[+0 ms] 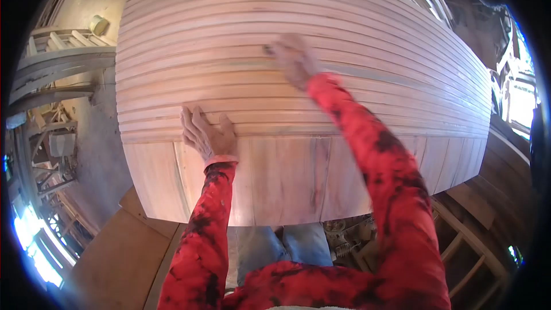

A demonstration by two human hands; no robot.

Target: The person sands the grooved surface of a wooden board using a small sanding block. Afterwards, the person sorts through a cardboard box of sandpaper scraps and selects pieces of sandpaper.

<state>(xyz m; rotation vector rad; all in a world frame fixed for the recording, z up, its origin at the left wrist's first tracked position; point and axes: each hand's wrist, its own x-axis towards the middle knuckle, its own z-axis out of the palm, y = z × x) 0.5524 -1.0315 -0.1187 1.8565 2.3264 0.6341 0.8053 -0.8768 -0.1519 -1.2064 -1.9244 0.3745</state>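
A large pale wooden panel (275, 95) lies in front of me, with long parallel grooves over most of it and plain boards along the near side. Fingers spread, my left hand (208, 133) rests flat on its near left part, where the grooves meet the plain boards. My right hand (294, 60) is over the grooved middle, farther from my body, and smeared by motion. Its fingers are curled closed, and a small dark thing (268, 50) pokes out at their tips. What that thing is cannot be made out.
Wooden pieces and frames (57, 132) stand to the left, with a yellowish container (99, 24) on the floor behind them. A brown board (123, 252) lies low at the near left. Below the panel at the near right is a wooden frame (468, 247).
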